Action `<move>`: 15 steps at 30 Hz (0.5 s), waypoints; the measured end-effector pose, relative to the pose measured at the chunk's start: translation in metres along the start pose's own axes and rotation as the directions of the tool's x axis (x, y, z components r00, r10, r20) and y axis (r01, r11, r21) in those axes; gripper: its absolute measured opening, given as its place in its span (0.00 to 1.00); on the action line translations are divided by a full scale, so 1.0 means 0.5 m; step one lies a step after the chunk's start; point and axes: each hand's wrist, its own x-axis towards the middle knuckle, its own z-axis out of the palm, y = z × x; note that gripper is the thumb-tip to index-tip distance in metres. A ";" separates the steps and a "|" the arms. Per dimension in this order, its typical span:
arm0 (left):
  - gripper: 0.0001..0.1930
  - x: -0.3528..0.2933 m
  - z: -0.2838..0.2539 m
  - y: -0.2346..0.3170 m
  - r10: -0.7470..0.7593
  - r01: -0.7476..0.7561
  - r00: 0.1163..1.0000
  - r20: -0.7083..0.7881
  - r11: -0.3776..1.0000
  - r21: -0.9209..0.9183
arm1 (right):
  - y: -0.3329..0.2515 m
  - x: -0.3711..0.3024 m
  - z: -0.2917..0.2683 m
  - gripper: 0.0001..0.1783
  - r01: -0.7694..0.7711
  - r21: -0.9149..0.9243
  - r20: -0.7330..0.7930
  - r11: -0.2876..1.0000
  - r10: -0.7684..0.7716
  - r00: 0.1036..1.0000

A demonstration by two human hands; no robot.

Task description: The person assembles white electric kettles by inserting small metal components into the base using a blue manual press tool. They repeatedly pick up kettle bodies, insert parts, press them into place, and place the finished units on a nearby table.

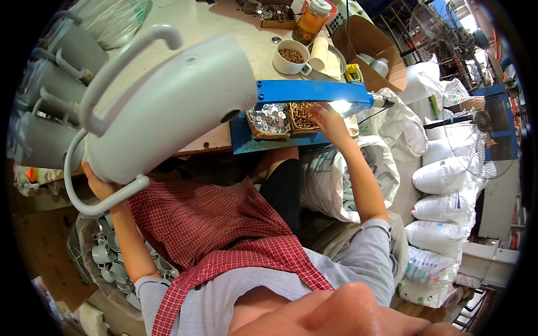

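Observation:
A large grey plastic jug-like body (174, 106) with two curved handles tilts across the upper left. My left hand (101, 183) grips it near its lower left end; most of its fingers are hidden behind the grey plastic. The far end rests against a blue metal arm (308, 91). Over a small box of brass-coloured fasteners (301, 115), my right hand (330, 123) is closed with its fingertips together; whatever lies between them is too small to make out. Beside that box sits a box of silvery washer-like discs (269, 120).
A lit lamp (341, 105) shines beside my right hand. Farther back stand a white cup of brass pieces (290, 57) and a jar (311, 22). More grey jugs (59, 84) line the left. An open sack of grey parts (350, 185) stands at the right, near a fan (476, 129).

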 end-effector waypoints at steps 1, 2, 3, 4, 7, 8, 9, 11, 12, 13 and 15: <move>0.29 -0.010 0.005 0.007 -0.002 0.002 1.000 -0.010 1.000 -0.014 | 0.002 0.008 0.012 0.08 0.002 -0.022 0.047 1.000 -0.001 0.999; 0.29 -0.027 0.016 0.011 -0.007 0.006 1.000 -0.021 0.999 -0.033 | 0.005 0.016 0.019 0.09 0.006 -0.050 0.095 0.999 -0.001 0.996; 0.29 -0.036 0.021 0.013 -0.013 0.011 0.999 -0.031 0.999 -0.052 | 0.025 0.023 0.031 0.09 0.089 0.009 0.108 0.996 -0.090 0.990; 0.29 -0.032 -0.002 0.007 -0.006 0.005 1.000 -0.015 1.000 -0.016 | 0.015 0.027 0.029 0.09 -0.001 -0.059 0.130 0.998 0.009 0.991; 0.30 -0.030 -0.052 -0.019 0.007 -0.005 1.000 -0.030 0.997 0.081 | -0.008 0.010 0.026 0.07 -0.031 -0.185 -0.001 0.982 0.031 1.000; 0.30 -0.040 -0.035 -0.010 0.000 0.004 0.999 -0.052 0.998 0.060 | 0.000 -0.003 0.027 0.06 -0.074 -0.148 -0.108 0.986 0.058 0.992; 0.30 -0.053 -0.022 0.005 -0.010 0.014 0.997 -0.079 0.999 0.041 | -0.013 -0.014 0.020 0.07 -0.059 -0.168 -0.140 0.984 0.035 0.990; 0.29 -0.050 -0.048 0.019 -0.062 0.063 0.994 -0.087 0.998 0.000 | -0.025 -0.019 0.003 0.08 -0.013 -0.228 -0.162 0.974 -0.025 0.986; 0.29 -0.041 -0.069 0.020 -0.051 0.053 0.990 -0.133 0.999 0.009 | -0.023 -0.017 -0.005 0.09 0.018 -0.271 -0.154 0.962 -0.061 0.986; 0.30 -0.029 -0.085 0.022 -0.041 0.044 0.984 -0.173 0.999 0.019 | -0.033 -0.015 -0.010 0.09 0.042 -0.314 -0.148 0.948 -0.093 0.985; 0.31 -0.029 -0.095 0.036 -0.021 0.018 0.973 -0.231 1.000 -0.011 | -0.134 0.013 -0.029 0.05 0.008 0.162 -0.237 0.987 0.031 0.971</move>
